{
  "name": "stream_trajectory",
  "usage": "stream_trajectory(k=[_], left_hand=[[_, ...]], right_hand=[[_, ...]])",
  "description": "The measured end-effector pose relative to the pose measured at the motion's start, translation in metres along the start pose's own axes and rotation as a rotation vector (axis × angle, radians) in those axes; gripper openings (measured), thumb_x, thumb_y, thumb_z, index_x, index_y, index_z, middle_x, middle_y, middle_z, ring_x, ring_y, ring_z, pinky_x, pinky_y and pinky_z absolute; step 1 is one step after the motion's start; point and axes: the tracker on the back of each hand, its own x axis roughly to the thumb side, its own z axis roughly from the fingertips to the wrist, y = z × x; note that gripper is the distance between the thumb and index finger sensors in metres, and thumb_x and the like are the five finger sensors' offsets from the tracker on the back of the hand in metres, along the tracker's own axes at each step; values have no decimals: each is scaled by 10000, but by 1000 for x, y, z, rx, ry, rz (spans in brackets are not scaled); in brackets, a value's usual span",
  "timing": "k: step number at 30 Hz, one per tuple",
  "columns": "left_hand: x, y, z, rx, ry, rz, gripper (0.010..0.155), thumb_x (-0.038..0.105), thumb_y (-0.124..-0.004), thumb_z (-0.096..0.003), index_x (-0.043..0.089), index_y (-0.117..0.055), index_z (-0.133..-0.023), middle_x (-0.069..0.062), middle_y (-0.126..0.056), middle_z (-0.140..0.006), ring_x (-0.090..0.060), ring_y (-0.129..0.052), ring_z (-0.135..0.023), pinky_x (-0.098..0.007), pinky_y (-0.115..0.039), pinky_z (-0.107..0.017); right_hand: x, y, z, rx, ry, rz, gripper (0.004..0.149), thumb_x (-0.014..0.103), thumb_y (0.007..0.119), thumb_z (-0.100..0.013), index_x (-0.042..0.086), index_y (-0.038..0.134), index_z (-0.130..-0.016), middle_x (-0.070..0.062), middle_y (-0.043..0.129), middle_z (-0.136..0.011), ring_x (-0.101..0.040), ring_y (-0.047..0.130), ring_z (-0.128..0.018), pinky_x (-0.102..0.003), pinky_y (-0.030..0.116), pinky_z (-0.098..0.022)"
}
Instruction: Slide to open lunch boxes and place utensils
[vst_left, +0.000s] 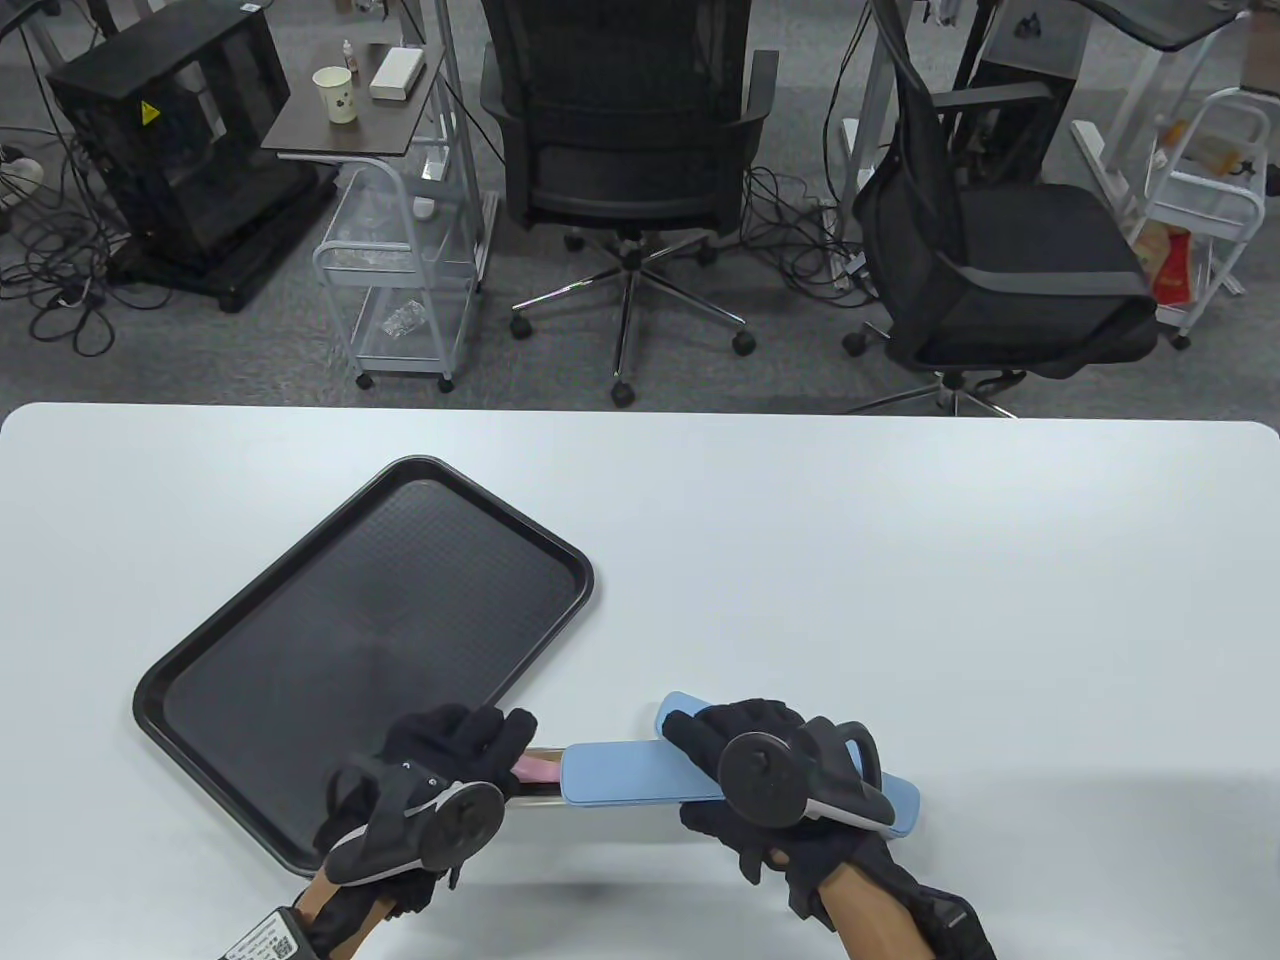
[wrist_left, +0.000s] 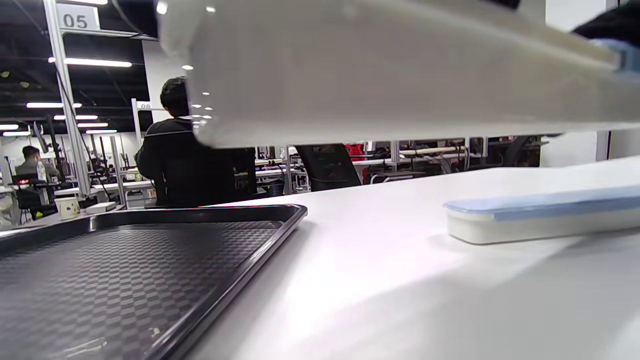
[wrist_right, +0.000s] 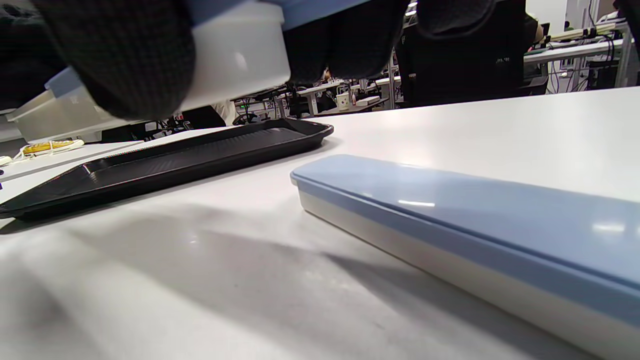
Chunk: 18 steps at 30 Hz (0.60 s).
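Left hand (vst_left: 440, 775): gripping the white base of a long utensil box, held up off the table over the near right corner of the black tray (vst_left: 300, 600). Right hand (vst_left: 760, 770): fingers curling round the blue sliding lid (vst_left: 630, 772) of the same box, pulling it rightward.

Progress: lid partly slid, uncovering the left end of the base, with something pink (vst_left: 540, 770) and a metal edge showing inside; contents not identifiable beyond that. Opening judged under way, not finished. No utensil lying on the tray yet, so placing judged wholly outstanding.

Second utensil box (wrist_right: 465, 225): lying on the table just beyond and under the right hand, running from mid-table toward the near right, blue lid fully closed. Judged untouched and awaiting the same treatment.

Surroundings: white table (vst_left: 900, 560) carrying only tray and boxes; two black office chairs (vst_left: 625, 150) standing beyond the far edge; wire trolley (vst_left: 400, 290) and side table with paper cup (vst_left: 337, 95) at far left.

Obstructions: nothing lying between held box and tray. Closed box sitting close beneath the right hand, judged the one item liable to be knocked as the lid travels right.
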Motion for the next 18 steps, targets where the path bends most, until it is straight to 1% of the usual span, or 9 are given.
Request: stream_trajectory(k=[2,4,6,8,12,14,16,17,18], left_hand=[[-5,1,1,-9,10,25,610,495,-596,-401,323,-625,-985,3,-692,-987,-284,-701,-852,-506,-571,-625],[-11,3,1,14,37,42,622,499,-594,-401,313,-610,-995,-2,-688,-991,-286,-701,-852,-507,-570,-625],[-19,7,3,23,72,60,635,522,-596,-392,329,-603,-998,-3,-684,-995,-285,-697,-855,-505,-566,-629],[-29,9,4,38,105,100,656,543,-599,-386,315,-609,-1000,-12,-684,-996,-291,-694,-857,-508,-563,-630],[-45,8,6,37,149,167,692,588,-594,-368,316,-611,-1004,-27,-699,-992,-305,-699,-852,-515,-557,-630],[-49,7,6,28,138,211,711,603,-601,-360,308,-604,-1007,-47,-745,-964,-309,-729,-831,-518,-566,-623],[-48,6,5,21,122,219,719,609,-612,-359,301,-597,-1008,-43,-798,-926,-302,-767,-808,-520,-578,-614],[-47,5,5,20,111,218,721,608,-625,-357,299,-589,-1008,-18,-818,-909,-291,-786,-798,-517,-585,-613],[-43,5,4,16,78,225,730,612,-635,-354,298,-577,-1011,-19,-835,-894,-285,-799,-790,-518,-587,-613]], right_hand=[[-1,0,0,2,3,1,761,495,866,-439,313,476,-1066,-89,571,-1058,-380,621,-984,-643,470,-736],[-3,-2,1,-6,11,2,761,494,867,-438,313,477,-1066,-90,571,-1058,-378,622,-983,-643,469,-736],[-6,-4,2,-21,19,-5,762,494,867,-437,313,477,-1066,-90,571,-1057,-379,623,-983,-643,469,-736],[-10,-7,4,-42,32,-9,762,493,868,-437,314,477,-1066,-89,570,-1058,-379,621,-984,-643,468,-737],[-20,-12,8,-86,57,-19,761,489,872,-434,315,481,-1063,-85,570,-1058,-378,621,-984,-643,463,-738],[-23,-14,10,-100,59,-21,760,484,879,-431,319,486,-1061,-84,573,-1057,-378,621,-985,-641,459,-740],[-24,-15,10,-105,60,-19,763,482,882,-428,319,488,-1060,-79,574,-1059,-377,619,-987,-641,457,-740],[-24,-15,10,-107,60,-17,760,481,882,-429,320,489,-1059,-77,573,-1060,-377,619,-988,-641,456,-742],[-23,-14,10,-107,56,-18,761,483,880,-429,320,489,-1060,-74,572,-1062,-374,619,-990,-640,460,-741]])
